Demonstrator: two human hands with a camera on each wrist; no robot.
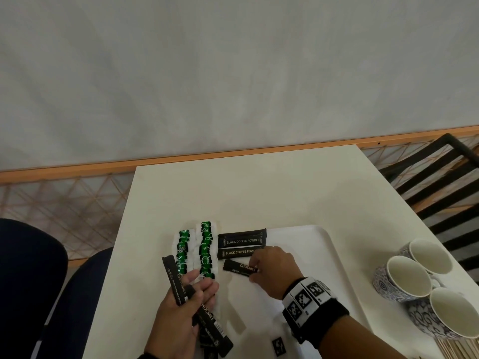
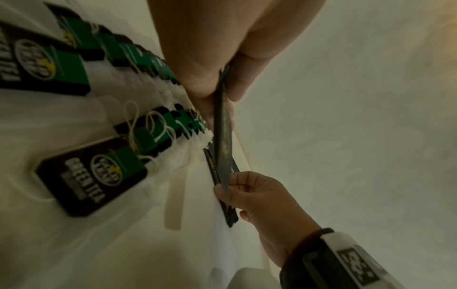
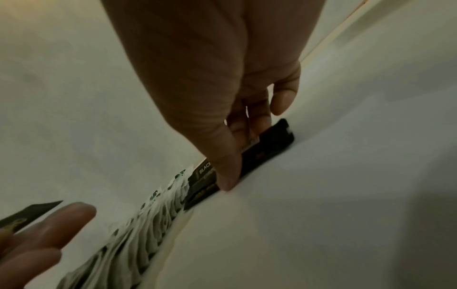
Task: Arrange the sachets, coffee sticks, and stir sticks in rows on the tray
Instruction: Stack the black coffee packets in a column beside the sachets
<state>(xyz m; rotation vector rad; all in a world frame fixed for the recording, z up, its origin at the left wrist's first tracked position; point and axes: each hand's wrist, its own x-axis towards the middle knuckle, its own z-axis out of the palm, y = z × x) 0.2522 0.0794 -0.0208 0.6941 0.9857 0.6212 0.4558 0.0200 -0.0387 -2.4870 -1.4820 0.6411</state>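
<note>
So far, reading from the left, two overlapping rows of green tea sachets (image 1: pixel 197 251) lie along the left edge of the white tray (image 1: pixel 324 244), and they look finished. The left hand (image 1: pixel 181 312) hovers just near them, its fingers curled round a bundle of spare CHOCMET coffee sticks (image 1: pixel 204 317) that wait their turn. Next to the right come two black coffee powder sticks (image 1: pixel 241 240) set flat and parallel, and just below them the right hand (image 1: pixel 272 270) pinches the end of a third stick (image 1: pixel 239 268), marked CHOCMET, which lies a little crooked – it seems to be getting squared to its neighbours. I judge the task perhaps halfway done: the held sticks are not yet down, and the right part of the tray is bare. Pale wooden stir sticks (image 1: pixel 456 349) seem to lie at the lower right corner, off the tray. Three patterned cups (image 1: pixel 425 283) stand just beside the tray on the white table (image 1: pixel 259 187) – beyond it a pale wall, a woven floor and, far right, a black slatted chair (image 1: pixel 448 177).
</note>
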